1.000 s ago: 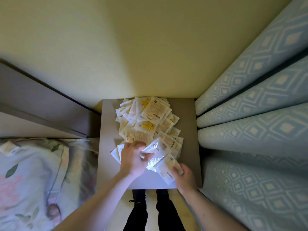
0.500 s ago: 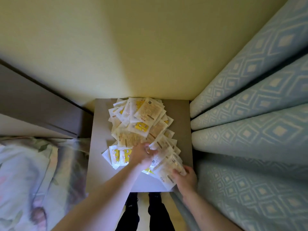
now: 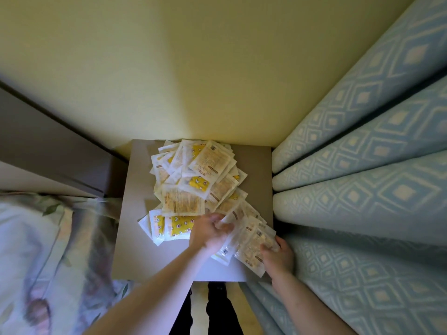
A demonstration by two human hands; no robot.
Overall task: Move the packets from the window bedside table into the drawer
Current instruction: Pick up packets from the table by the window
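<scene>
A: Largest item?
B: Your grey square worktop (image 3: 135, 238), beside blue diamond-patterned curtains (image 3: 362, 189).
A: On it?
B: A heap of white-and-yellow plastic packets (image 3: 193, 180).
A: Hands?
B: Your left hand (image 3: 208, 234) and right hand (image 3: 278, 257), fingers curled, pinch a near-corner packet bundle (image 3: 246, 240).

The packets (image 3: 193, 180) are flat, square, white-edged sachets, some printed yellow with small figures, others pale beige with text. They lie in a loose overlapping heap on the grey surface (image 3: 130, 238), running from its far edge toward the near right corner. A few near ones (image 3: 249, 240) are fanned together, lifted at an angle, overhanging the near right side.
</scene>
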